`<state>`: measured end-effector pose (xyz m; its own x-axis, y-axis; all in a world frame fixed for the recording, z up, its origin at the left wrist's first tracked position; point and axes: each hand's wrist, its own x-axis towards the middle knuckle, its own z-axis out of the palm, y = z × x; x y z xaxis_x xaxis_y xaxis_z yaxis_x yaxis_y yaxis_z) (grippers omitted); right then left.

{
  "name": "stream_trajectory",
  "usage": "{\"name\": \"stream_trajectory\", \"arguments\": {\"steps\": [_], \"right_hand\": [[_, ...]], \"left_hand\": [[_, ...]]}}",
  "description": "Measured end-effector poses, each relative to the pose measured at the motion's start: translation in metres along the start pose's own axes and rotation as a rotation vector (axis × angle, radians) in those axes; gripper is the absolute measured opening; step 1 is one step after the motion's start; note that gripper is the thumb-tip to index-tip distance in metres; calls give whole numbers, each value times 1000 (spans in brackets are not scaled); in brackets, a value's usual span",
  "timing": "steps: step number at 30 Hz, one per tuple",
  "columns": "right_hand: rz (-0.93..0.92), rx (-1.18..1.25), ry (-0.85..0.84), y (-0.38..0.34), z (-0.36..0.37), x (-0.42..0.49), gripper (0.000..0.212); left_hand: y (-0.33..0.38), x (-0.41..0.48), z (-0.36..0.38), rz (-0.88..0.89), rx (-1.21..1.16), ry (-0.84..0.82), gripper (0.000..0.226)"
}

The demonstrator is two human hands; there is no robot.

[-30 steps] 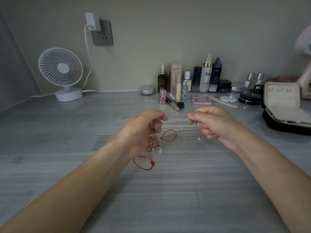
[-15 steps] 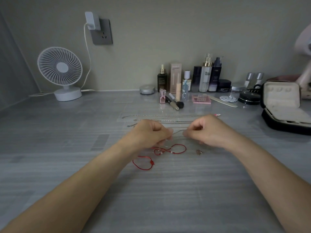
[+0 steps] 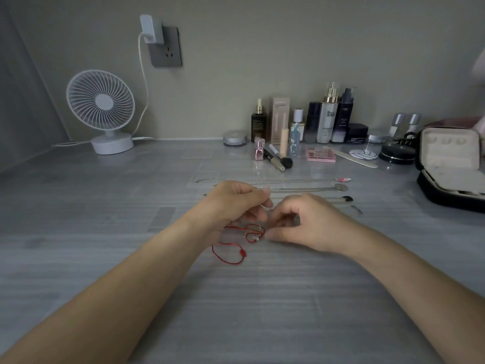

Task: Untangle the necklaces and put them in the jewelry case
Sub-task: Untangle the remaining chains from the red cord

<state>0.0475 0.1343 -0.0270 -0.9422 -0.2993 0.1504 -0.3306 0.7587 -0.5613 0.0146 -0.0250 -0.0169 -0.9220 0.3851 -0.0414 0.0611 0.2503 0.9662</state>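
Grey wood-look desk (image 3: 105,232) against a plain beige wall, white fan (image 3: 101,106) back left, makeup bottles (image 3: 325,119) along the back. Straightened silver necklaces (image 3: 275,181) lie just past the hands. Left hand (image 3: 233,203) pinches a thin chain (image 3: 259,219) rising off the tangled red cord necklace (image 3: 228,260). Right hand (image 3: 309,224) is curled right at it, grip too tiny to tell. Open jewelry case (image 3: 451,166) is cut off at the right edge.

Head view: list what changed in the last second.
The left hand and right hand dropped and came together, no longer stretching the thin silver chain; they pick at its tangle with the red cord necklace, now lying on the table. The black jewelry case and white fan stayed put.
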Motion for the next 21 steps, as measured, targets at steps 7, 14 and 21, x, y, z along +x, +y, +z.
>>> {"name": "stream_trajectory", "arguments": {"steps": [7,14,21], "right_hand": [[-21,46,112,0,-6,1,10],[48,208,112,-2,-9,0,19],[124,299,116,-4,-14,-2,22]], "left_hand": [[0,0,-2,-8,7,40,26],[4,0,-3,-89,-211,58,23],[5,3,-6,-163,-345,86,21]]}}
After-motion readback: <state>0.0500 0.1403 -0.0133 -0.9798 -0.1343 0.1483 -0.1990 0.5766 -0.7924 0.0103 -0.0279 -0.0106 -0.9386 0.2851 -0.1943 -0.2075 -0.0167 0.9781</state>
